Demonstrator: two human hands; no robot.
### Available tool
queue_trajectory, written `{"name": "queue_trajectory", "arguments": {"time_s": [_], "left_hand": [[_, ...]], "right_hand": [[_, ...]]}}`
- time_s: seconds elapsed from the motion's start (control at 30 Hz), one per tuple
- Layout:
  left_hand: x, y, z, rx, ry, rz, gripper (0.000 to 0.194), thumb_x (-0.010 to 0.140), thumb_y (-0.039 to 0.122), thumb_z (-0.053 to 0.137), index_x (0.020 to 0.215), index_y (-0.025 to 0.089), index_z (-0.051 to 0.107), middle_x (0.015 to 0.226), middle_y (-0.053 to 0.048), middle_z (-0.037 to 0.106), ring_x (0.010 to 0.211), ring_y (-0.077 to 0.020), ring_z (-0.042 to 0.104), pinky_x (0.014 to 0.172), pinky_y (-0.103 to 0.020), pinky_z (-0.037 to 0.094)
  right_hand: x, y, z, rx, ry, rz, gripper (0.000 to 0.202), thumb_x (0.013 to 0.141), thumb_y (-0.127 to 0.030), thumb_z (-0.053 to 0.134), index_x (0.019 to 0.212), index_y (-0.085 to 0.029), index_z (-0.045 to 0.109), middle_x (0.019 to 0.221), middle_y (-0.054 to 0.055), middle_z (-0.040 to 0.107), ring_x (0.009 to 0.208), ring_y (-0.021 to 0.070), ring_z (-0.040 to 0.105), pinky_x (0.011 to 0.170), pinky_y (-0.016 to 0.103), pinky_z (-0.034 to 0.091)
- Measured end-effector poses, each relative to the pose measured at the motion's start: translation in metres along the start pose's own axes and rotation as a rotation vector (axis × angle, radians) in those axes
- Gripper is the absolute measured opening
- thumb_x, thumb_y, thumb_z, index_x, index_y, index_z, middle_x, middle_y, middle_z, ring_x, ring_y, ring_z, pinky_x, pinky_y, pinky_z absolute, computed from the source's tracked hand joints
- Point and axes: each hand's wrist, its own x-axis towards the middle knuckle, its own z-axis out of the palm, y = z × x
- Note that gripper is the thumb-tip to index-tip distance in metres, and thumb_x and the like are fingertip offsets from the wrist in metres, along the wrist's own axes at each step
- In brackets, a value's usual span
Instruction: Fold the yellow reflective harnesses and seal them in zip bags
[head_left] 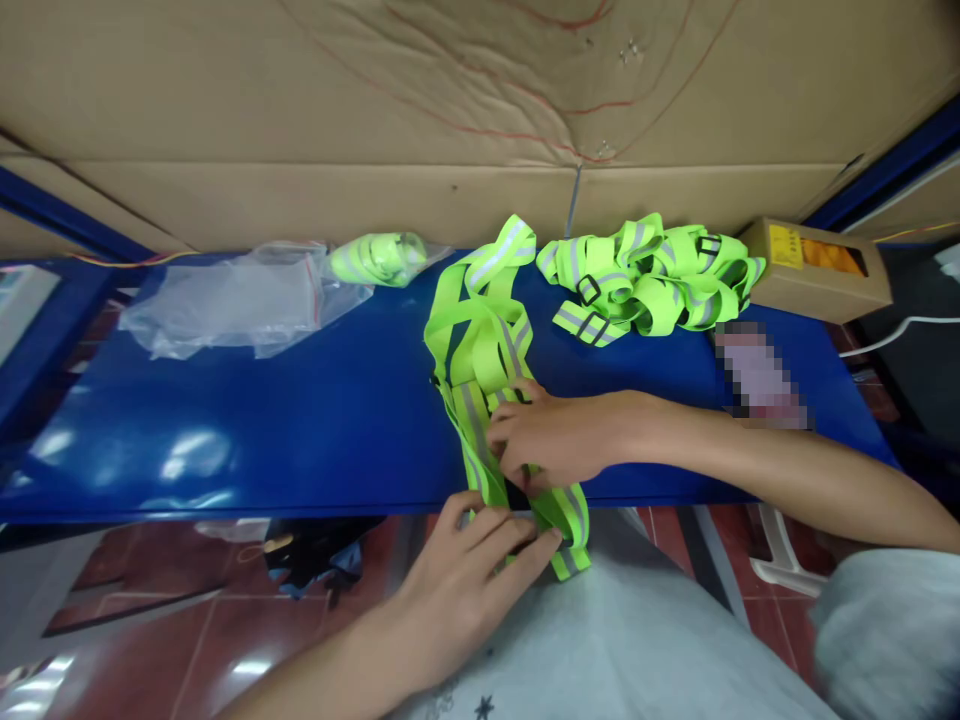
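Note:
A neon-yellow reflective strap harness (471,345) with grey stripes lies loosely folded on the blue table, its near end hanging over the front edge. My right hand (551,440) comes in from the right, fingers curled onto the middle of the straps. At the table's edge my left hand (480,570) has its bent fingers on the lower straps, close below the right hand. Both hands hide part of the webbing between them. Behind and to the right lies a heap of similar reflective straps (652,290) with black buckles.
Clear plastic bags (232,300) lie at the back left, beside a bagged roll of yellow strap (379,258). A cardboard box (817,270) with orange contents stands at the back right. Near it lies a pixelated flat object (761,375). A cardboard wall (300,200) rises behind the table.

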Motion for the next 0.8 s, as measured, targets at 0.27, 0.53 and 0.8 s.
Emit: {"name": "queue_trajectory", "arguments": {"time_s": [0.27, 0.53, 0.8], "left_hand": [[0.003, -0.008, 0.002, -0.125, 0.001, -0.046, 0.035, 0.096, 0.003, 0.053, 0.128, 0.016, 0.062, 0.103, -0.005, 0.073, 0.091, -0.0182, 0.061, 0.087, -0.037, 0.037], [0.005, -0.011, 0.008, -0.100, 0.046, -0.054, 0.031, 0.097, 0.007, 0.054, 0.125, 0.018, 0.065, 0.098, -0.002, 0.072, 0.089, -0.0168, 0.060, 0.084, -0.035, 0.039], [-0.003, 0.007, 0.003, 0.119, 0.008, 0.109, 0.033, 0.100, 0.007, 0.048, 0.128, 0.011, 0.066, 0.103, -0.008, 0.072, 0.093, -0.0204, 0.059, 0.085, -0.040, 0.040]], "right_hand": [[0.016, 0.013, -0.004, -0.283, 0.120, 0.171, 0.018, 0.086, -0.002, 0.059, 0.081, -0.014, 0.072, 0.102, 0.011, 0.069, 0.100, 0.0278, 0.056, 0.093, 0.048, 0.032], [-0.016, 0.009, -0.013, -0.044, 0.346, 0.158, 0.019, 0.103, -0.018, 0.053, 0.098, -0.017, 0.071, 0.099, 0.005, 0.071, 0.098, 0.0206, 0.057, 0.088, 0.037, 0.033], [0.002, -0.015, 0.004, -0.184, -0.001, 0.019, 0.022, 0.092, -0.003, 0.059, 0.088, -0.017, 0.075, 0.091, 0.005, 0.077, 0.091, 0.0215, 0.067, 0.081, 0.037, 0.039]]}}
